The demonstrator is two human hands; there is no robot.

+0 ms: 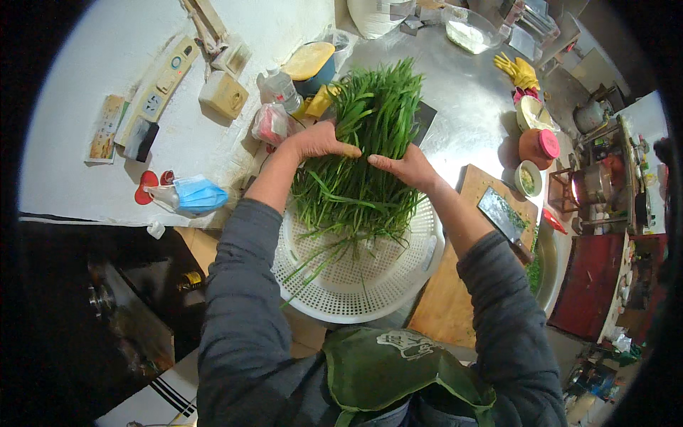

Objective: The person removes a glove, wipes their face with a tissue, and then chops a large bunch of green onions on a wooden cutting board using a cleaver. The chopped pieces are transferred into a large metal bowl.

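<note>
A large bundle of green garlic chives (379,107) lies across a round white plastic colander (368,299), its leaves reaching past the far rim. My left hand (320,143) grips the bundle from the left, thumb on top. From the right, my right hand (408,166) clasps the same bundle. The two thumb tips almost meet over the leaves, while most of my fingers are hidden beneath or behind them. Some loose strands trail over the near part of the colander.
On the right, a cleaver (501,213) rests on a wooden cutting board (443,304), beside a metal basin (548,272) of chopped greens. A bowl (528,179) and a pink-lidded jar (536,149) stand beyond. A plastic bottle (283,91) and a blue container (315,80) are at the left.
</note>
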